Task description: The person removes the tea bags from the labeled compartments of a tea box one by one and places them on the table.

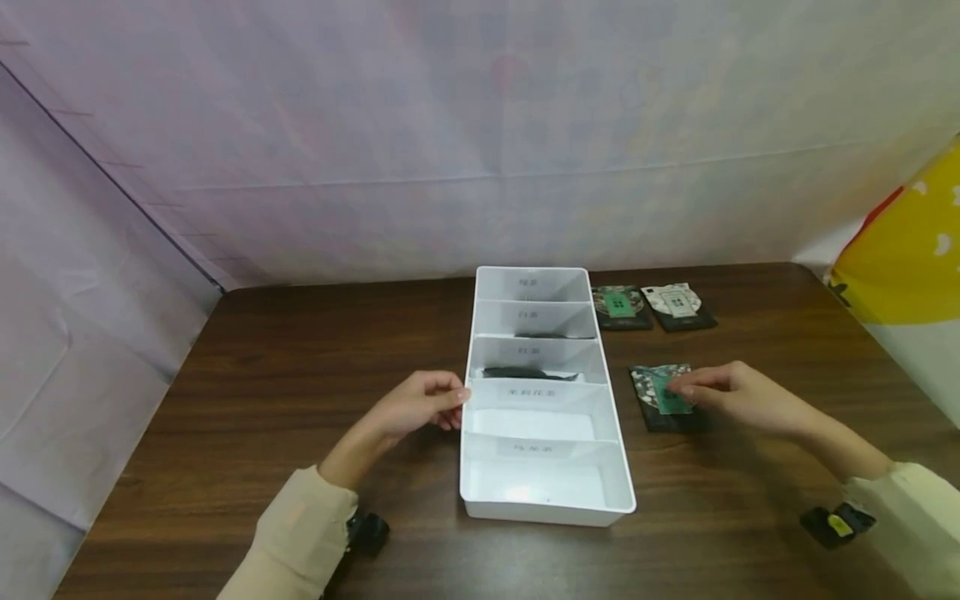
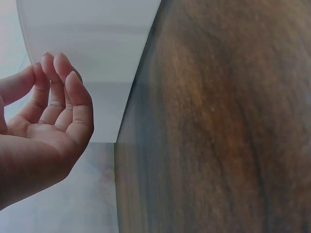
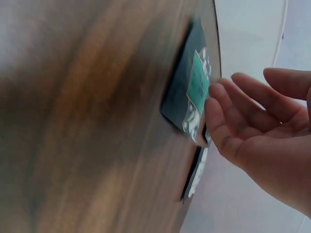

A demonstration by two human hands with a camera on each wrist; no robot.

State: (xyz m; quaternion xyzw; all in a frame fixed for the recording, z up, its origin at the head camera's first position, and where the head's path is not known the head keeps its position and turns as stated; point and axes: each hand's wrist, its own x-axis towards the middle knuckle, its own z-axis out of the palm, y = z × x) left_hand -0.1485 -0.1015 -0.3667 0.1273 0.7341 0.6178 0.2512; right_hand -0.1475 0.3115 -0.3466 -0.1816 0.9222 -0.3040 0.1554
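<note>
The dark wood-grain table (image 1: 330,333) spreads flat under both hands; on it, right of the left hand and left of the right hand, stands the long white tray (image 1: 551,512), its thin plastic walls probably light, stiff and slightly slick, best taken by the rim. The left hand (image 1: 420,407) pinches that rim between thumb and bent fingers. The right hand (image 1: 738,400) is loosely bent, thumb apart from fingers and clamped on nothing, fingertips at the green-labelled packet (image 1: 666,404); whether they touch it I cannot tell. That flat, dark, pale-patterned packet should be light, pliable and slippery, its contents perhaps crushable, so a pinch at a side edge suits it. Beyond the right hand lie another green packet (image 1: 621,307) and a white-labelled packet (image 1: 678,305). Left of it, thin dark edges (image 1: 525,372) show inside the tray's second and third compartments from the far end.
</note>
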